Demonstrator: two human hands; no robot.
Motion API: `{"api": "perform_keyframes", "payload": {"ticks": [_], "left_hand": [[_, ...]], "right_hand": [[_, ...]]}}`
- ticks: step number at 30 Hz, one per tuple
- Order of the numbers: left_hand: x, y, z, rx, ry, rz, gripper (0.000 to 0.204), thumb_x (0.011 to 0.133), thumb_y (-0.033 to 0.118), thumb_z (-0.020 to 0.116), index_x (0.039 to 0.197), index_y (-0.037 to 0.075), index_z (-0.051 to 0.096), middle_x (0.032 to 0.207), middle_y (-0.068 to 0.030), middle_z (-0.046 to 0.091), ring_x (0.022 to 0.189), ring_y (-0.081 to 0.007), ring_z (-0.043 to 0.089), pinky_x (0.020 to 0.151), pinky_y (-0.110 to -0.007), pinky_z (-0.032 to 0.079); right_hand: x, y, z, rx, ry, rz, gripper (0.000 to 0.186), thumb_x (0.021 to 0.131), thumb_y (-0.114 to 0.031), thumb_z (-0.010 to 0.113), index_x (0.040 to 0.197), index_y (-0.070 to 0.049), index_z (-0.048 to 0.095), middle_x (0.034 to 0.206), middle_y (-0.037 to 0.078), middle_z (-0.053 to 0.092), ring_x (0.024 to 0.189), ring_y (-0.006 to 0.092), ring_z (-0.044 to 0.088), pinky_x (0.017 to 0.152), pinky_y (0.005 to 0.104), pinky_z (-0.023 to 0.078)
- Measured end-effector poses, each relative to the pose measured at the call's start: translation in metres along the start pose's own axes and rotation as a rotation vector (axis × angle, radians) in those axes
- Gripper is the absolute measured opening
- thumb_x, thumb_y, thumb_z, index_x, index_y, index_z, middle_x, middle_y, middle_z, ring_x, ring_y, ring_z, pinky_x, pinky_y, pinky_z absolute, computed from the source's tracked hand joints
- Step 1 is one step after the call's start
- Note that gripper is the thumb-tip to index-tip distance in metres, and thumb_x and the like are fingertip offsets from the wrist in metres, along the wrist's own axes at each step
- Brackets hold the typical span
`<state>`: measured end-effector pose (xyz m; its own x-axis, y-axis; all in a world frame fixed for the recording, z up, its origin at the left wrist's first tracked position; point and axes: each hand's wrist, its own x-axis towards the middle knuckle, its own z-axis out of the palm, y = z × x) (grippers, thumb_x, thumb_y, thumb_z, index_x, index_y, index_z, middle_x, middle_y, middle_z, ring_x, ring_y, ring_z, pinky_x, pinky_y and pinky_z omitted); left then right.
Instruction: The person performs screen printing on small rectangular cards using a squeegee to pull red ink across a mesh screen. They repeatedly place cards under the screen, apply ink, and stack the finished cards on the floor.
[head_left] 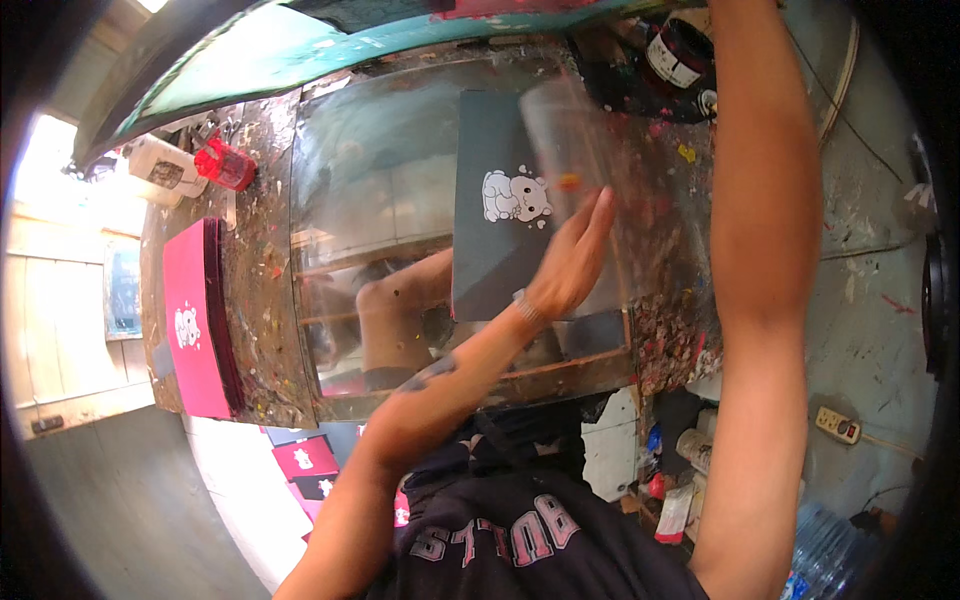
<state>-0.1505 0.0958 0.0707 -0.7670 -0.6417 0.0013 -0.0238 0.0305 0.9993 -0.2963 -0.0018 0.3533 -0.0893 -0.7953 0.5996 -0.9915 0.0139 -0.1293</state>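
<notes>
The dark sheet [488, 255] lies on a glossy panel [370, 180], open room leftward. Near its right edge, the left grip [572, 268] is straight-fingered, hold on blurred film [568, 130] unclear; right grip unseen.

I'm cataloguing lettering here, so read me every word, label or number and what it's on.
Shirt: large pale letters across the chest; wording not repeated here.
Dark jar: white label, print too small to read.
White tub: dark marking, too blurred to read.
Dark card near the left hand: cartoon animal, no words visible.
Pink cards: cartoon picture, no readable words.
White-and-red packet: any print too small to read.
</notes>
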Motion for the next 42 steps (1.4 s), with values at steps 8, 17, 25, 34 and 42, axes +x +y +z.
{"api": "perform_keyframes", "payload": {"ticks": [8,17,25,34,42], "left_hand": [[-0.042,0.101,-0.111,0.675,0.362,0.489,0.054,0.085,0.038,0.077,0.117,0.001,0.055,0.111,-0.0169,0.064,0.094,-0.0257,0.065,0.086,-0.038,0.052],[-0.098,-0.006,-0.141,1.207,0.153,0.184,0.05,0.058,0.031,0.096,0.081,0.005,0.06,0.086,-0.0133,0.063,0.087,-0.0362,0.061,0.081,-0.045,0.049],[-0.104,-0.048,-0.145,1.05,0.163,0.139,0.05,0.062,0.026,0.095,0.082,0.003,0.055,0.079,-0.0114,0.054,0.08,-0.0331,0.056,0.073,-0.043,0.045],[-0.104,-0.053,-0.147,1.064,0.168,0.202,0.052,0.064,0.029,0.094,0.085,0.003,0.055,0.083,-0.0118,0.054,0.083,-0.033,0.056,0.074,-0.044,0.045],[-0.105,-0.053,-0.147,1.076,0.188,0.218,0.053,0.065,0.032,0.093,0.086,0.003,0.055,0.084,-0.0113,0.053,0.083,-0.0331,0.055,0.075,-0.044,0.045]], "right_hand": [[-0.106,-0.004,0.025,-0.031,0.08,-0.059,0.063,0.088,-0.065,0.062,0.078,-0.003,0.067,0.07,0.018,0.062,0.07,0.0361,0.065,0.07,0.0452,0.052],[-0.335,-0.028,0.119,0.104,-0.101,-0.041,0.066,0.086,-0.061,0.066,0.104,0.002,0.07,0.101,0.017,0.069,0.099,0.0332,0.065,0.093,0.048,0.05],[-0.422,0.067,0.051,-0.066,0.452,0.6,0.033,0.083,-0.021,0.076,0.109,-0.003,0.066,0.107,0.016,0.065,0.103,0.037,0.061,0.091,0.0451,0.048],[-0.545,0.203,0.022,-0.452,0.183,1.318,0.081,0.075,-0.051,0.085,0.128,0.003,0.056,0.129,0.023,0.059,0.124,0.0411,0.056,0.103,0.0538,0.045],[-0.534,0.209,0.025,-0.411,0.209,1.389,0.086,0.072,-0.049,0.085,0.131,0.006,0.056,0.129,0.027,0.06,0.126,0.0427,0.056,0.105,0.0525,0.046]]}}
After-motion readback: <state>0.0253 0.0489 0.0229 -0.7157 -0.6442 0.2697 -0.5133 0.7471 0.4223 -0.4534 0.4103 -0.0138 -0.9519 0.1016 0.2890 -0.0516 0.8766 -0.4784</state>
